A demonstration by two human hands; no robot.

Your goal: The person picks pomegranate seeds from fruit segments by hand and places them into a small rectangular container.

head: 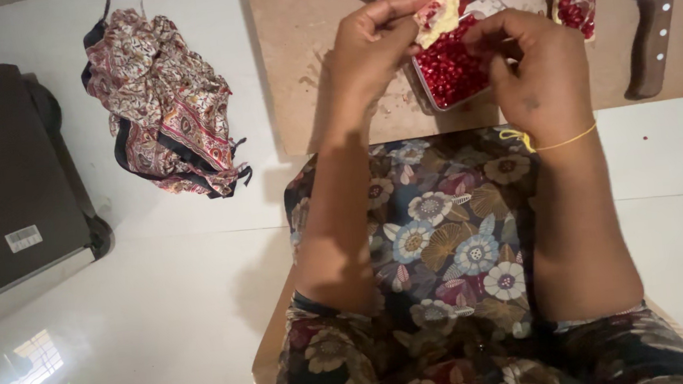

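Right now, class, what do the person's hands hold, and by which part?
Both hands hold one pomegranate piece over the container of seeds. The left hand pinches its upper pale rind edge; the right hand grips its right side.

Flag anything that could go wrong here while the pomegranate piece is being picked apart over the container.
Seeds may miss the small seed-filled container, since both hands work the pomegranate piece near its edge. Juice could stain the flowered dress below. The wooden-handled knife lies close beside the right hand.
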